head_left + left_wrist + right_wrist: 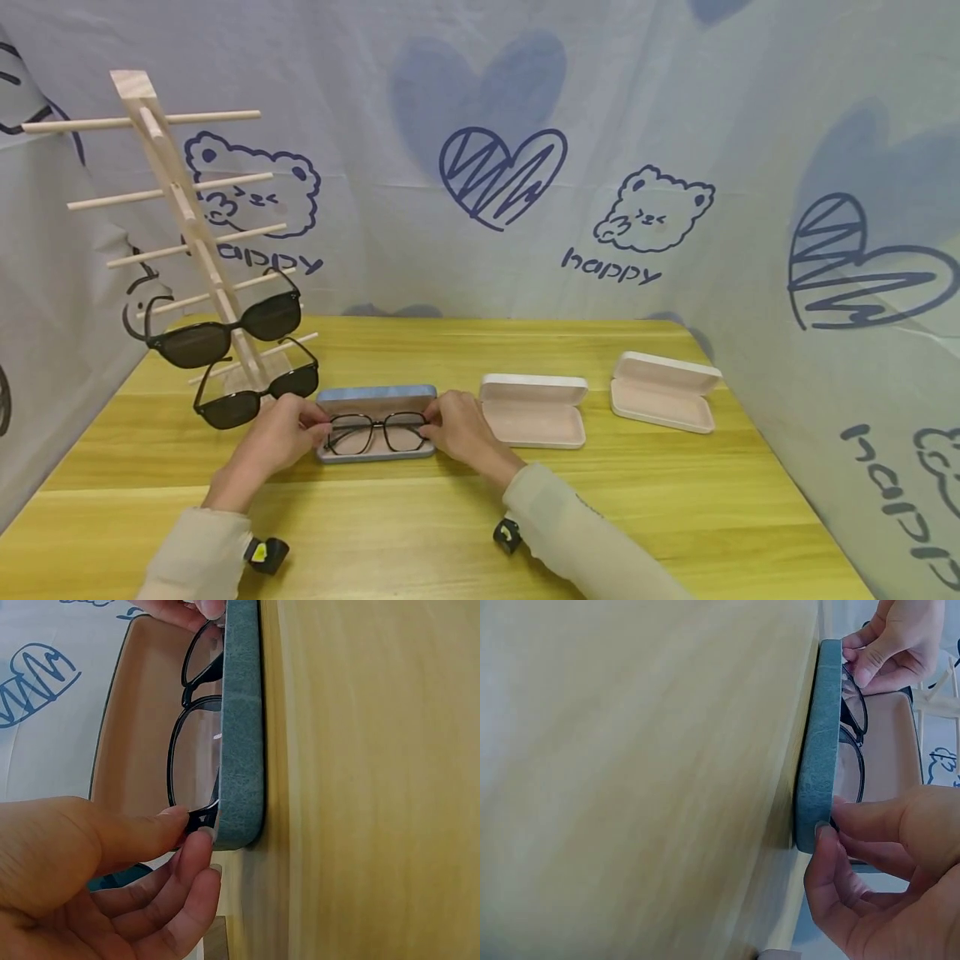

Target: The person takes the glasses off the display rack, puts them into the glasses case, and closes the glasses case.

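Black-framed eyeglasses [378, 423] with clear lenses lie within an opened blue glasses case [377, 392] on the table. My left hand [288, 433] pinches the left end of the frame between thumb and fingertips, seen closely in the left wrist view at the frame's hinge corner [201, 817]. At the other end, my right hand [461, 427] pinches the right corner, its thumb and finger at the case's rim in the right wrist view. The front wall [821, 750] of the case hides the lower part of the lenses in both wrist views.
Two white glasses cases [532, 421] [663, 396] stand opened to the right, pink inside. A wooden rack [187, 208] at the left bears two pairs of black sunglasses [197, 343] [232, 410], the lower close to my left hand. Printed cloth hangs behind the table [390, 525].
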A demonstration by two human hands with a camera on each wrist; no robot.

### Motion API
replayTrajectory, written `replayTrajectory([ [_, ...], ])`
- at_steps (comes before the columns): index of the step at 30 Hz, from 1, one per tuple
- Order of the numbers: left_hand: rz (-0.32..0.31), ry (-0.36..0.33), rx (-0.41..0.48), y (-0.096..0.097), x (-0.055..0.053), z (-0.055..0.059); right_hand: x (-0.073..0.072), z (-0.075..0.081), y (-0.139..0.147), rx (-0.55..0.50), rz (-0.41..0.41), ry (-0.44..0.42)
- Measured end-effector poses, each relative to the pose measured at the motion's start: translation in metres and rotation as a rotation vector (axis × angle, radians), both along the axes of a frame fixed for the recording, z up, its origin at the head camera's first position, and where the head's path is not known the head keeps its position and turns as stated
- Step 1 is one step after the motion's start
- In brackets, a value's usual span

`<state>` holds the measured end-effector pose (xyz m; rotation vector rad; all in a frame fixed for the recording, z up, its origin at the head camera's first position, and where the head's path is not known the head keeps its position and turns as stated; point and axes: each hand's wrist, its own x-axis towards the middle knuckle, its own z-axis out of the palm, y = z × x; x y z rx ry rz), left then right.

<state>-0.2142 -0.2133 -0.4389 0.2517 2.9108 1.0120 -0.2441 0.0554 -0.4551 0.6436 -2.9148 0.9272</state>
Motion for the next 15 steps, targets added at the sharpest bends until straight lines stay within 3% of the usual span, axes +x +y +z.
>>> replayTrajectory([
  [7,0.005,0.013,-0.023,0.0,0.0,0.0,-0.001,-0.001,0.002,0.006,-0.005,-0.041],
  [15,0.019,0.018,-0.026,-0.006,0.004,0.008,-0.002,0.007,0.015,-0.05,0.029,-0.133],
])
